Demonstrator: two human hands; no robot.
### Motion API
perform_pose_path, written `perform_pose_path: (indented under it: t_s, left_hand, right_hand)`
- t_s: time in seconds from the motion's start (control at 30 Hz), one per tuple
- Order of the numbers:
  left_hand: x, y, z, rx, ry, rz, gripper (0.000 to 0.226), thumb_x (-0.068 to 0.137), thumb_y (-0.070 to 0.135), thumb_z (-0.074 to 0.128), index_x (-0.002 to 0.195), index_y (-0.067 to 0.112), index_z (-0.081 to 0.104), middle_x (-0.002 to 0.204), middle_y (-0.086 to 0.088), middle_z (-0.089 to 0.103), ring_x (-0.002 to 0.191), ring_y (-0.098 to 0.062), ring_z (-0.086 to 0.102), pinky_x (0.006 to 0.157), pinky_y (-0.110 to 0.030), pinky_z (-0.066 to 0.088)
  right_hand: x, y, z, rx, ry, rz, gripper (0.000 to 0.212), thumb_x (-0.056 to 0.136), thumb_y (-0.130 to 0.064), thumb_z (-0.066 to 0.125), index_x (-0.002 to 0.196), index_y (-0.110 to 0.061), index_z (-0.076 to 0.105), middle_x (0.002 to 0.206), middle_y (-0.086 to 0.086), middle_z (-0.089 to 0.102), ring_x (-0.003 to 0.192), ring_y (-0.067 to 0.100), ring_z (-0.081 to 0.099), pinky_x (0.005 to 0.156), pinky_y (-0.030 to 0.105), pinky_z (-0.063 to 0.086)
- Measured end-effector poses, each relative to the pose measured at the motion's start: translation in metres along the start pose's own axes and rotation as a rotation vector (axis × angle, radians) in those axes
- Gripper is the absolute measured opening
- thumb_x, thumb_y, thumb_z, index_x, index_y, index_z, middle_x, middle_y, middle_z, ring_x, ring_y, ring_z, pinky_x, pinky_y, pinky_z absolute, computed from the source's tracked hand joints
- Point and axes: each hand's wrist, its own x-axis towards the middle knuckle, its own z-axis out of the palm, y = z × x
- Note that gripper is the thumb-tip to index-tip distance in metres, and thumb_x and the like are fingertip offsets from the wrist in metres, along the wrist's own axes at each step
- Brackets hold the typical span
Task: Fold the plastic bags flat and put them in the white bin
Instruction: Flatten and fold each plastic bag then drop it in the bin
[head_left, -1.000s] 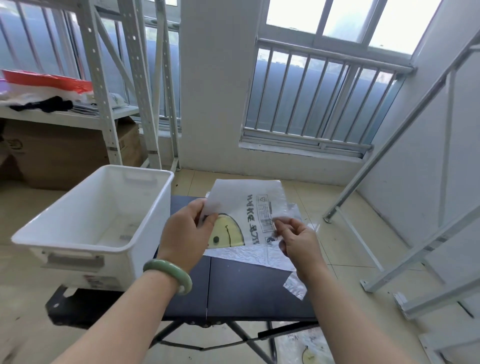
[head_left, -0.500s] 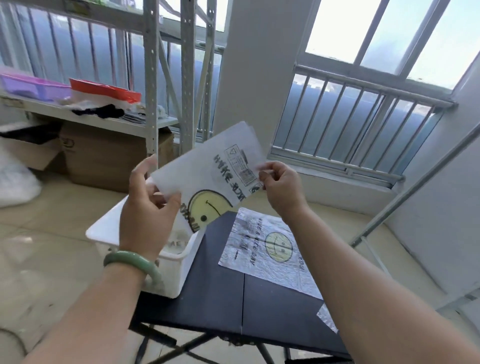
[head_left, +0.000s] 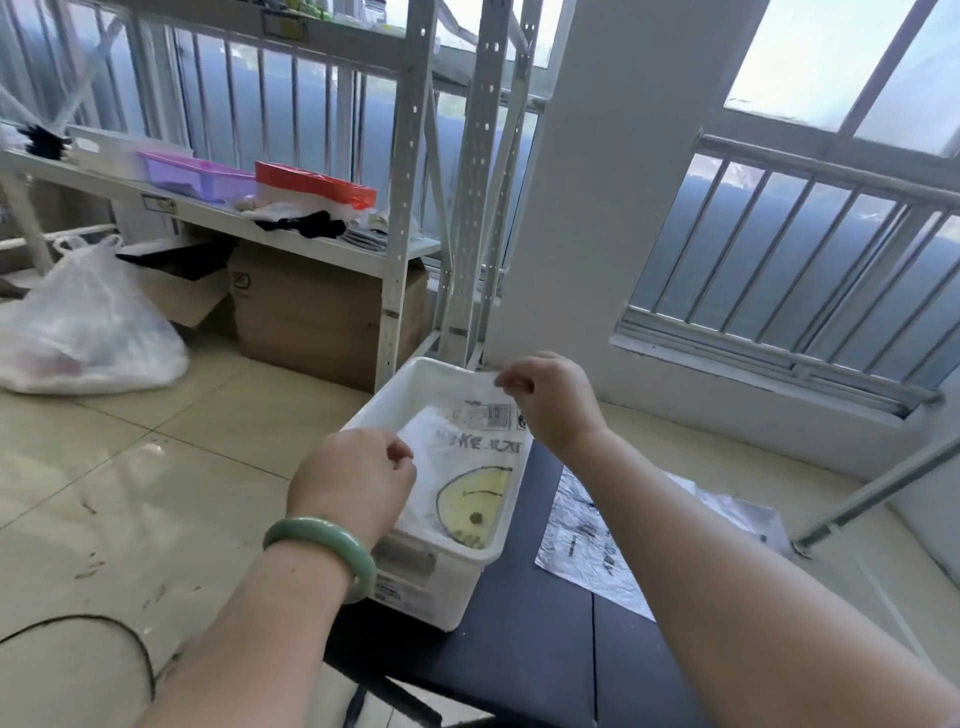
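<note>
Left hand (head_left: 358, 483) and right hand (head_left: 551, 406) each pinch an edge of the bag (head_left: 462, 467), holding it taut and flat over the bin (head_left: 415, 584) so it drops in folded. Second bag (head_left: 587, 545) lies on the table (head_left: 519, 654).

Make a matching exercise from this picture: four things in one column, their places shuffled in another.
1 smiley bag
2 crinkled bag
3 green bangle
4 cardboard box

A under the shelf
B on the left wrist
C held by left hand and right hand, at the white bin
D flat on the black table

Pairs: 1-C, 2-D, 3-B, 4-A
</note>
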Motion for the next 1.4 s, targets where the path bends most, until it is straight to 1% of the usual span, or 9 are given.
perform_pose_path:
  t_s: [0.23, 0.33, 0.47, 0.6, 0.8, 0.97, 1.17, 1.3, 1.4]
  left_hand:
    - [0.004, 0.0, 0.007, 0.347, -0.13, 0.002, 0.032, 0.092, 0.036, 0.039, 0.075, 0.017, 0.056, 0.07, 0.003, 0.052, 0.07, -0.017, 0.051, 0.056, -0.024, 0.036]
    - [0.002, 0.006, 0.005, 0.402, -0.16, 0.016, 0.036, 0.096, 0.037, 0.032, 0.079, 0.018, 0.057, 0.069, 0.004, 0.048, 0.075, -0.018, 0.052, 0.063, -0.025, 0.041]
    - [-0.001, 0.012, 0.003, 0.465, -0.177, 0.041, 0.037, 0.1, 0.023, 0.026, 0.104, 0.018, 0.063, 0.098, 0.001, 0.063, 0.096, -0.02, 0.059, 0.08, -0.032, 0.051]
    - [0.002, 0.011, 0.007, 0.489, -0.232, 0.002, 0.047, 0.1, 0.041, 0.024, 0.099, 0.017, 0.064, 0.084, 0.001, 0.056, 0.08, -0.019, 0.052, 0.068, -0.026, 0.042]
    - [0.001, 0.013, 0.014, 0.405, -0.084, 0.015, 0.044, 0.095, 0.047, 0.03, 0.1, 0.021, 0.065, 0.092, 0.001, 0.062, 0.085, -0.019, 0.057, 0.068, -0.027, 0.044]
    - [-0.011, 0.038, 0.017, 0.15, 0.075, 0.15, 0.036, 0.095, 0.042, 0.038, 0.118, 0.021, 0.057, 0.115, -0.003, 0.058, 0.107, -0.023, 0.051, 0.088, -0.035, 0.043]
    - [-0.038, 0.084, 0.051, -0.109, 0.308, 0.571, 0.024, 0.074, 0.008, 0.065, 0.098, 0.013, 0.067, 0.101, -0.008, 0.062, 0.094, -0.029, 0.058, 0.086, -0.036, 0.048]
    - [-0.054, 0.107, 0.09, -0.175, 0.191, 0.715, 0.031, 0.069, 0.0, 0.064, 0.097, 0.014, 0.067, 0.107, -0.007, 0.061, 0.1, -0.027, 0.059, 0.089, -0.035, 0.049]
    - [-0.061, 0.116, 0.119, -0.087, -0.022, 0.675, 0.034, 0.087, 0.011, 0.049, 0.119, 0.02, 0.057, 0.129, 0.0, 0.046, 0.122, -0.02, 0.043, 0.104, -0.029, 0.034]
  right_hand:
    - [0.006, 0.002, 0.034, -0.351, -0.3, -0.001, 0.026, 0.086, -0.007, 0.049, 0.095, -0.01, 0.073, 0.099, 0.006, 0.071, 0.095, 0.027, 0.064, 0.081, 0.036, 0.055]
    - [0.007, -0.005, 0.038, -0.481, -0.447, 0.048, 0.032, 0.091, -0.019, 0.042, 0.093, -0.014, 0.074, 0.091, 0.001, 0.071, 0.093, 0.025, 0.064, 0.083, 0.029, 0.052]
    - [0.01, -0.007, 0.044, -0.572, -0.555, 0.061, 0.035, 0.091, -0.039, 0.048, 0.086, -0.013, 0.07, 0.086, 0.002, 0.066, 0.093, 0.025, 0.059, 0.077, 0.029, 0.041]
    - [0.01, -0.009, 0.045, -0.649, -0.636, 0.042, 0.038, 0.094, -0.044, 0.043, 0.105, -0.02, 0.069, 0.106, -0.001, 0.065, 0.105, 0.025, 0.055, 0.085, 0.03, 0.039]
    - [0.004, -0.011, 0.025, -0.442, -0.489, 0.029, 0.032, 0.095, -0.038, 0.046, 0.121, -0.028, 0.062, 0.125, -0.004, 0.062, 0.12, 0.02, 0.05, 0.103, 0.031, 0.037]
    - [-0.007, 0.003, -0.002, -0.322, -0.334, 0.042, 0.042, 0.095, -0.034, 0.047, 0.137, -0.029, 0.048, 0.136, 0.004, 0.054, 0.127, 0.026, 0.044, 0.105, 0.035, 0.035]
    - [-0.053, 0.048, -0.045, -0.305, -0.111, 0.113, 0.046, 0.093, -0.02, 0.05, 0.139, -0.021, 0.045, 0.141, 0.001, 0.049, 0.131, 0.023, 0.039, 0.11, 0.034, 0.028]
    - [-0.112, 0.1, -0.05, -0.245, -0.144, 0.413, 0.048, 0.095, -0.021, 0.048, 0.142, -0.018, 0.039, 0.144, 0.004, 0.044, 0.133, 0.024, 0.037, 0.107, 0.032, 0.03]
    - [-0.163, 0.131, -0.036, -0.223, -0.258, 0.583, 0.054, 0.096, -0.023, 0.047, 0.147, -0.017, 0.03, 0.151, 0.007, 0.035, 0.137, 0.024, 0.033, 0.109, 0.034, 0.031]
